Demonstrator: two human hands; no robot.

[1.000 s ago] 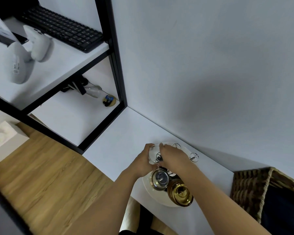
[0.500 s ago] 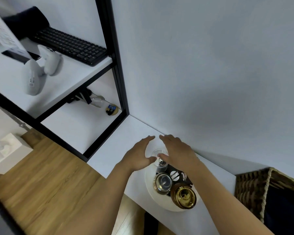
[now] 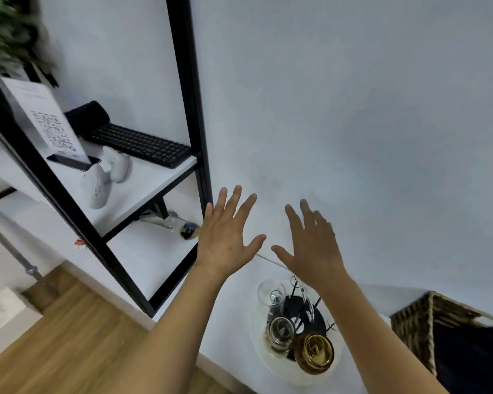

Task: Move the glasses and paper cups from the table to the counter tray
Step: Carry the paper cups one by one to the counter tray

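Glasses stand on the round white tray (image 3: 261, 356) on the white counter (image 3: 231, 317), and three can be counted: a clear glass (image 3: 271, 292) at the far edge, a smoky grey glass (image 3: 280, 332) nearer, and a gold glass (image 3: 315, 352) nearest, touching the grey one. A black rack (image 3: 306, 314) with thin wire prongs sits in the middle of the tray, and whether another clear glass hangs among the prongs cannot be told. All three glasses lie below and behind the fingertips of both hands, closest to the right wrist.

Two hands are raised in front of the pale wall (image 3: 367, 109), palms turned away, backs toward the camera. The left hand (image 3: 225, 240) has its fingers straight and fanned, thumb stretched toward the other hand, holding nothing. The right hand (image 3: 313, 245) is likewise spread, fingers straight and slightly apart, thumb pointing toward the left thumb, holding nothing. The two thumbs are near each other but apart. Both bare forearms run up from the lower edge of the view, the right one passing just beside the tray.

Left of the left fingers stands one black shelf frame (image 3: 188, 89) with one black keyboard (image 3: 143, 143) and two white controllers (image 3: 106, 174). Right of the right wrist is one wicker basket (image 3: 410, 328).
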